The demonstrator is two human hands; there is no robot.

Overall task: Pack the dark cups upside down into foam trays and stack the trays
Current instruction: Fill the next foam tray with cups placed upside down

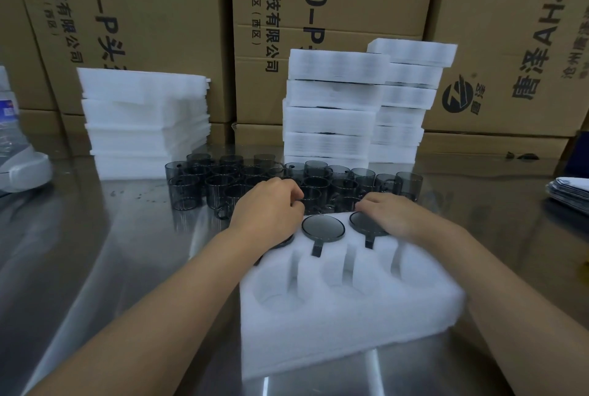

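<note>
Seating dark cups [323,226] base-up in the far row of the foam tray [350,316], lower centre, handles slotted, likely for flat stacking. Resting the right grip [387,213] loose-fingered on the rightmost, seemingly pressing it home. Curling the left grip [266,206] among loose cups [220,185]; hold unclear.

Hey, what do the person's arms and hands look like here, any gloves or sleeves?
No gloves, and no sleeves in view. The left hand and right hand are bare, and so are both forearms down to the picture's edge. No rings, watch or wristband visible.
</note>
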